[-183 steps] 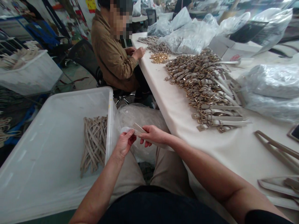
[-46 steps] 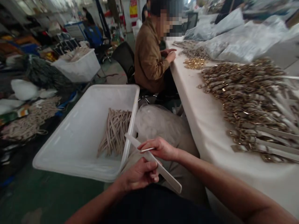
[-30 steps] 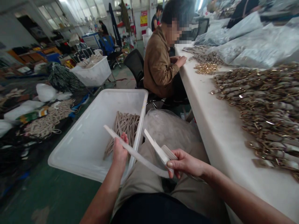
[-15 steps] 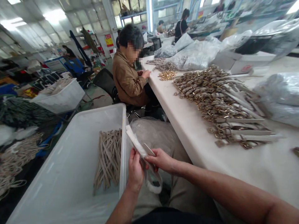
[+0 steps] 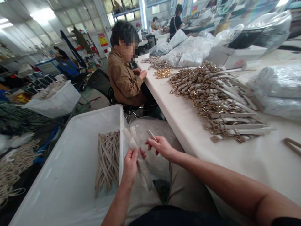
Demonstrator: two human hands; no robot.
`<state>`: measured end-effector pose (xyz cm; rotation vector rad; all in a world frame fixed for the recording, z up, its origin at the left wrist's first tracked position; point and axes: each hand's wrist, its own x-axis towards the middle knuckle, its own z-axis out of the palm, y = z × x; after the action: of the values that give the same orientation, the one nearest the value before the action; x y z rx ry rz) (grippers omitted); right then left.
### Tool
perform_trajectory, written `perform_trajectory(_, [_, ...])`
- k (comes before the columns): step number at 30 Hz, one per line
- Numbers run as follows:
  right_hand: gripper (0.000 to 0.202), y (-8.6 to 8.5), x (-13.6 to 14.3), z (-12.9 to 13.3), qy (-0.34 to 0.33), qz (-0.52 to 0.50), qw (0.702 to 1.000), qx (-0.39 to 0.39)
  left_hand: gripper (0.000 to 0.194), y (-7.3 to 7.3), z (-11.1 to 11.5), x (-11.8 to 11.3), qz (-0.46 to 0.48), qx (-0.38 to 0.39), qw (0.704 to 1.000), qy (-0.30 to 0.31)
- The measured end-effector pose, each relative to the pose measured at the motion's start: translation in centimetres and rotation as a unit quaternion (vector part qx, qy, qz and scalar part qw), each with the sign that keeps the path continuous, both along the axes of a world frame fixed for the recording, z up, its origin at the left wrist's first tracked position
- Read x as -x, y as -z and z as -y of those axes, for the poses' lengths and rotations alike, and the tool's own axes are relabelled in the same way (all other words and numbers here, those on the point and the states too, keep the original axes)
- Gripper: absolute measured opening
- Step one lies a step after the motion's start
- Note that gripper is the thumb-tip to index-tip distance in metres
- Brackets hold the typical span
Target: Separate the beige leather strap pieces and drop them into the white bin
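Pale strip [image 5: 129, 138] — folded, both ends up, its lower part hanging above the lap; it is grasped between thumb and fingers of the left hand [image 5: 131, 161]. Right hand [image 5: 163, 148], just beside: fingers closed on a short flat piece [image 5: 151, 135]. Left of the hands, a white tub [image 5: 121, 141] holds loose straps [image 5: 108, 160]; to the right, the table [image 5: 178, 116] bears a heap of buckled straps [image 5: 207, 91]. Beyond sits a person in brown [image 5: 124, 77].

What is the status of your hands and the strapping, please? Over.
Left hand gripping pale strapping, ends upward. Right hand holding flat strip. White bin close beside left hand; no obstruction seen between hands.
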<state>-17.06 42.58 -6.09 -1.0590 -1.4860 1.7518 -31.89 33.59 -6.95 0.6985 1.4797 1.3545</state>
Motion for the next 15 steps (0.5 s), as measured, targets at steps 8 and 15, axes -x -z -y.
perform_trajectory(8, [0.043, -1.5, -1.5, -1.5, -0.074, 0.024, 0.996, -0.045, 0.04, -0.4, 2.0, -1.3, 0.005, 0.031, 0.974, 0.225])
perform_trajectory(15, [0.045, -1.5, -1.2, -0.5, -0.1, 0.034, 0.994, -0.039, 0.044, -1.8, 0.5, -2.3, -0.005, -0.061, 0.978, 0.197])
